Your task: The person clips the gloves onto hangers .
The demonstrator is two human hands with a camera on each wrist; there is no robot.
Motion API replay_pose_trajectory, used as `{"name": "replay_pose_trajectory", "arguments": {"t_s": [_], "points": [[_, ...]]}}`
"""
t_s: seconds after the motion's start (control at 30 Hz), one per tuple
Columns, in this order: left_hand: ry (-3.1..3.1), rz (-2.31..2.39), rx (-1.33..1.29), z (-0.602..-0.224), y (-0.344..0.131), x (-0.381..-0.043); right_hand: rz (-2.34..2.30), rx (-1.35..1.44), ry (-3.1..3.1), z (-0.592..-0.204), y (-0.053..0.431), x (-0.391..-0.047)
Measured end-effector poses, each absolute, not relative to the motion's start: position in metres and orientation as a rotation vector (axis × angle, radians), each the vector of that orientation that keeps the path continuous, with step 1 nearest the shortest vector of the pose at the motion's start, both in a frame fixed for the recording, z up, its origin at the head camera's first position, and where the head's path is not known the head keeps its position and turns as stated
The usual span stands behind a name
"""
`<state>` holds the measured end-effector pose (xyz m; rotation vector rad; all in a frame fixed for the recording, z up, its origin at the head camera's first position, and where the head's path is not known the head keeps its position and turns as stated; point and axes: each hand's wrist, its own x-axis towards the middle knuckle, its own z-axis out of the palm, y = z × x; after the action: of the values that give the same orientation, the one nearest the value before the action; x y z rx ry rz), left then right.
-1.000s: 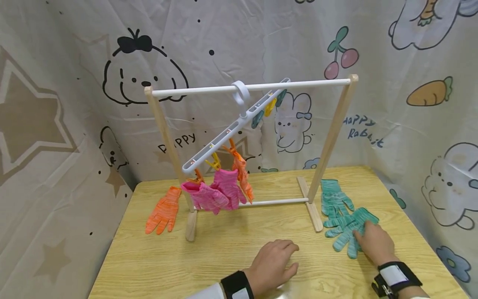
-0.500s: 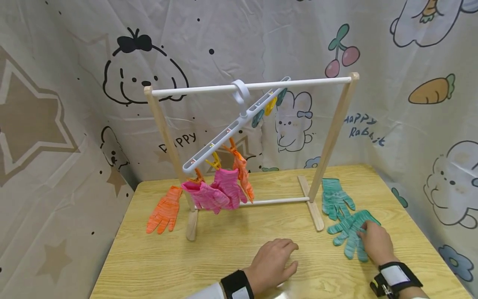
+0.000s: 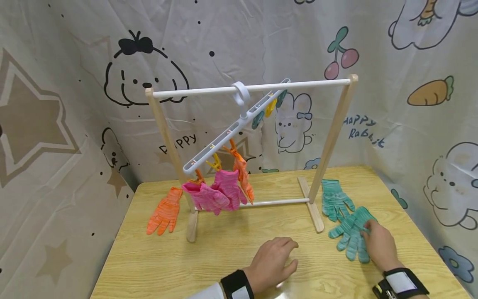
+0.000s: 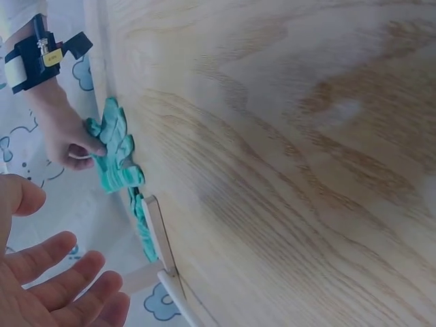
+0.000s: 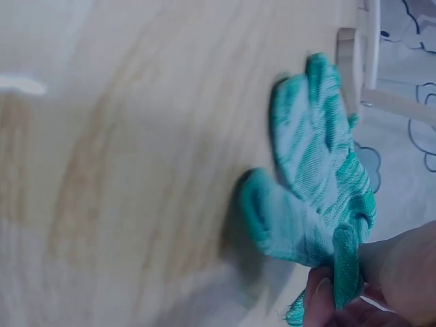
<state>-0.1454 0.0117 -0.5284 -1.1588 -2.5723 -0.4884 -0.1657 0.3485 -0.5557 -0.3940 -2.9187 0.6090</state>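
Observation:
At the table's right side my right hand [image 3: 382,246] pinches a green knitted glove [image 3: 352,238] near its cuff, between thumb and fingers. The right wrist view shows this green glove [image 5: 317,177] bunched at the pinch, its fingers spread over the wood. A second green glove [image 3: 334,197] lies just behind it, partly overlapped. My left hand [image 3: 271,263] holds nothing. It is at the front middle of the table, and its fingers [image 4: 65,286] are loosely bent in the left wrist view.
A wooden rack with a white top bar [image 3: 317,84] carries a slanted grey clip hanger [image 3: 224,135]. Clipped to it hang pink gloves [image 3: 214,193] and an orange glove [image 3: 242,172]; several other clips [image 3: 270,108] hold nothing. Another orange glove [image 3: 165,211] lies on the left.
The front green glove has shifted slightly right, together with my right hand that grips it. My left hand has stayed in nearly the same place.

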Motion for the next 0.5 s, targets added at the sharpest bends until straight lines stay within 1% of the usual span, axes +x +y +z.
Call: {"name": "replay_pose_trajectory", "arguments": {"t_s": [0.27,0.5], "points": [[-2.531,-0.501,-1.128,-0.523,0.014,-0.148,0.625,-0.259,-2.77,-0.543,0.338,-0.161],[-2.542,-0.533,-1.108,-0.515,0.016,-0.152,0.606,-0.215,-2.731,-0.529,0.332,-0.16]]}}
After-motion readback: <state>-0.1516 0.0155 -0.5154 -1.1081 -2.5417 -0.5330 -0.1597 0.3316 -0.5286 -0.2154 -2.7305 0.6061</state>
